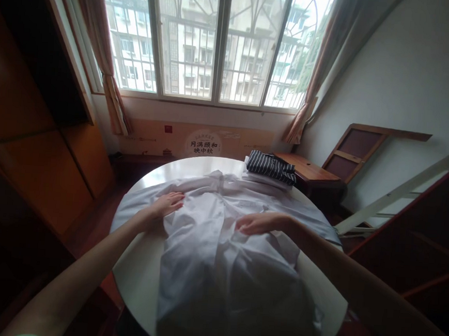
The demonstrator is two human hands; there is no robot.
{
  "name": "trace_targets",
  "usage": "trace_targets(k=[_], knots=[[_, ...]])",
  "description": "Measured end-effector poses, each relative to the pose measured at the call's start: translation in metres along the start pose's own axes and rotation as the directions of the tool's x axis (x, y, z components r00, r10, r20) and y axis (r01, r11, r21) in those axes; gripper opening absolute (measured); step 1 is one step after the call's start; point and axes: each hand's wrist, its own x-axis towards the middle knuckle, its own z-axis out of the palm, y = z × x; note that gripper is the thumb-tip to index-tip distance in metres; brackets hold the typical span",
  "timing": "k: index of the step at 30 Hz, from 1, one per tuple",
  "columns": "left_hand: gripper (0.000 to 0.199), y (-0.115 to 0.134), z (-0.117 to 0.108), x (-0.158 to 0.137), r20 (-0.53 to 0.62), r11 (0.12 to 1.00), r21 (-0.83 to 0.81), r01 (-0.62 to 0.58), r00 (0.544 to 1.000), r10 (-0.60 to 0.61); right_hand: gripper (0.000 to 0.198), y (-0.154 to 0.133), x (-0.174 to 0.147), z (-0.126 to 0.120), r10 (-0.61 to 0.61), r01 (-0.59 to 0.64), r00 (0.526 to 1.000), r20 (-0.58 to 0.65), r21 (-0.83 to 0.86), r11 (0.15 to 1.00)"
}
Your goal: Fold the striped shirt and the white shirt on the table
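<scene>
The shirt (pixel 199 238) covers the table's (pixel 139 265) middle, apparently for support; left hand (pixel 168 204) lies open at ten o'clock, perhaps steadying rather than gripping; right hand (pixel 259 223) half-curls toward two, hold unclear.

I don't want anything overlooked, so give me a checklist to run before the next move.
1. White shirt spread on the round table: ok.
2. Sleeves out to both sides: ok.
3. Cloth smooth: not ok, creased around the right hand.
4. Left hand flat on the shirt: ok.
5. Right hand gripping cloth: cannot tell, fingers curled.
6. Striped garment folded: ok.
</scene>
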Motion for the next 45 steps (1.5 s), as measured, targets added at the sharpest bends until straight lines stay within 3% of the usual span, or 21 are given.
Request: trace_targets(k=[4,8,11,13,14,15,16,19,21,24,26,27,29,31,32,34,36,38,39,42,45], knots=[[0.056,-0.008,0.007,0.007,0.074,0.994,0.102,0.037,0.996,-0.045,0.042,-0.019,-0.008,0.009,0.02,-0.015,0.999,0.027,-0.158,0.987],[0.056,-0.01,0.007,0.015,0.087,0.988,0.153,0.014,0.996,-0.028,0.018,-0.049,-0.023,0.036,-0.185,0.211,0.966,0.178,-0.136,0.968],[0.056,-0.011,0.007,0.018,0.084,0.985,0.169,0.027,0.996,-0.041,0.016,-0.073,-0.029,0.052,-0.435,0.453,0.834,0.34,0.027,0.891],[0.056,-0.015,0.009,0.018,0.066,0.985,0.169,0.039,0.996,-0.051,0.017,-0.085,-0.029,0.057,-0.564,0.522,0.727,0.392,0.219,0.825],[0.056,-0.017,0.011,0.018,0.054,0.985,0.166,0.04,0.997,-0.049,0.018,-0.089,-0.028,0.058,-0.598,0.52,0.698,0.394,0.296,0.801],[0.055,-0.018,0.012,0.018,0.042,0.986,0.16,0.037,0.998,-0.044,0.02,-0.091,-0.027,0.06,-0.604,0.51,0.704,0.374,0.327,0.796],[0.054,-0.02,0.014,0.019,0.03,0.988,0.154,0.033,0.999,-0.038,0.023,-0.092,-0.024,0.063,-0.581,0.502,0.744,0.33,0.298,0.812],[0.053,-0.023,0.017,0.019,-0.004,0.99,0.135,0.035,0.999,-0.034,0.032,-0.084,-0.013,0.082,-0.429,0.43,0.903,0.038,-0.042,0.902],[0.053,-0.024,0.019,0.019,-0.022,0.99,0.13,0.054,0.998,-0.052,0.034,-0.074,-0.003,0.101,-0.349,0.311,0.929,-0.125,-0.252,0.917],[0.051,-0.023,0.019,0.018,-0.034,0.988,0.13,0.086,0.996,-0.082,0.027,-0.061,0.008,0.126,-0.303,0.201,0.93,-0.208,-0.404,0.892],[0.05,-0.023,0.019,0.017,-0.039,0.988,0.125,0.088,0.996,-0.084,0.018,-0.057,0.011,0.13,-0.307,0.197,0.93,-0.204,-0.428,0.882],[0.049,-0.023,0.018,0.017,-0.043,0.989,0.12,0.085,0.996,-0.08,0.013,-0.055,0.011,0.126,-0.315,0.24,0.94,-0.131,-0.402,0.884],[0.048,-0.023,0.018,0.016,-0.052,0.991,0.115,0.073,0.996,-0.067,0.005,-0.054,0.009,0.113,-0.322,0.357,0.931,0.173,-0.244,0.902],[0.048,-0.023,0.018,0.016,-0.055,0.99,0.117,0.072,0.996,-0.066,0.006,-0.055,0.006,0.098,-0.315,0.387,0.837,0.446,-0.076,0.919],[0.048,-0.022,0.017,0.016,-0.053,0.99,0.12,0.076,0.996,-0.07,0.013,-0.057,0.003,0.092,-0.293,0.371,0.816,0.498,-0.063,0.927],[0.048,-0.021,0.017,0.016,-0.047,0.989,0.121,0.086,0.996,-0.081,0.03,-0.063,-0.002,0.088,-0.23,0.325,0.888,0.397,-0.19,0.926],[0.048,-0.02,0.016,0.015,-0.045,0.989,0.115,0.093,0.995,-0.088,0.04,-0.072,-0.005,0.097,-0.244,0.277,0.96,0.135,-0.365,0.889],[0.048,-0.018,0.015,0.015,-0.046,0.99,0.106,0.092,0.995,-0.087,0.045,-0.081,-0.005,0.115,-0.33,0.252,0.941,-0.08,-0.485,0.837],[0.048,-0.017,0.014,0.014,-0.046,0.991,0.102,0.091,0.995,-0.087,0.048,-0.084,-0.002,0.126,-0.376,0.255,0.917,-0.131,-0.533,0.807],[0.047,-0.017,0.013,0.014,-0.047,0.991,0.101,0.093,0.995,-0.088,0.036,-0.089,0.012,0.154,-0.46,0.273,0.877,-0.138,-0.643,0.715],[0.047,-0.018,0.014,0.015,-0.049,0.99,0.107,0.09,0.995,-0.085,0.013,-0.087,0.025,0.157,-0.498,0.331,0.863,-0.08,-0.656,0.679]])
